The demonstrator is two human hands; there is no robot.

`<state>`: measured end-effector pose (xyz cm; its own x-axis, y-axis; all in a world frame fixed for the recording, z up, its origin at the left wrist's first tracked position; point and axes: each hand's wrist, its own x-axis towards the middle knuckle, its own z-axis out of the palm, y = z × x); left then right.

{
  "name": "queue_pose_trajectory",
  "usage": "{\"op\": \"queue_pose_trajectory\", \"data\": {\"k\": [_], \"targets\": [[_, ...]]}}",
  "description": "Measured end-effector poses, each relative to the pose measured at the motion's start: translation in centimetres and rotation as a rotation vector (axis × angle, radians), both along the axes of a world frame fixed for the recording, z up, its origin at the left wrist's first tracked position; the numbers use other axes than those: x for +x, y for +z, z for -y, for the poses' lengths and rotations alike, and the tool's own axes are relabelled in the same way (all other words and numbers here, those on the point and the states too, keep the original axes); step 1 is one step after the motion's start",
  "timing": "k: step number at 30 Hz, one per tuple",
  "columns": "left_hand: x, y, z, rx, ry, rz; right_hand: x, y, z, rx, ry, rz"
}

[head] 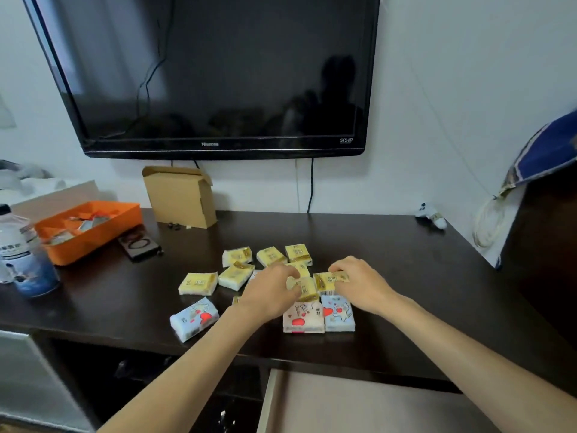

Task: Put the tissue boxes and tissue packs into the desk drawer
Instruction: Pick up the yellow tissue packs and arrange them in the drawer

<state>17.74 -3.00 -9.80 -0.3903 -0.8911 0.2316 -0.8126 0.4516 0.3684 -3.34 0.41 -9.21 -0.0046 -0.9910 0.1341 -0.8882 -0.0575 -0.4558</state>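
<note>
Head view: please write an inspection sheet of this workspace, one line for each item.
Surface: dark desk, its drawer pulled open below.
Job's things: yellow tissue packs and heart-print packs scattered on the desk; none seen in the drawer.
Clutter: orange tray, cardboard box, bottle.
Hands: left hand and right hand each grip a yellow pack.
Cables: black cable hangs below the TV.
Surroundings: white wall.

A: What is worn on the arms?

B: Nothing that shows. Both forearms are bare, no sleeve in view.

A: And the left hand (268, 292) and right hand (359, 282)?

B: Bare too, no gloves; no ring, watch or band visible.
</note>
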Motion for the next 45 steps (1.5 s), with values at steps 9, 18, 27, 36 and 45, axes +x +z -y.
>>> {"op": "queue_pose_trajectory", "data": {"k": [9, 18, 27, 36, 45], "targets": [[-3.1, -0.6, 6.0, 0.127, -0.023, 0.218, -4.0, -0.7, 1.0, 0.068, -0.054, -0.225], [-11.0, 0.1, 5.4, 0.026, -0.135, 0.361, -10.4, -0.8, -2.5, 0.079, -0.157, -0.300], [-16.8, 1.0, -0.1, 0.177, -0.410, 0.286, -16.5, -0.2, -8.6, 0.169, -0.160, 0.003], [-16.1, 0.6, -1.4, 0.158, -0.383, 0.387, -12.7, -0.9, -8.9, 0.093, -0.301, -0.293], [-7.7, 3.9, -8.5, -0.021, -0.367, 0.209, -10.1, 0.6, -10.6, 0.088, -0.300, -0.052]]}}
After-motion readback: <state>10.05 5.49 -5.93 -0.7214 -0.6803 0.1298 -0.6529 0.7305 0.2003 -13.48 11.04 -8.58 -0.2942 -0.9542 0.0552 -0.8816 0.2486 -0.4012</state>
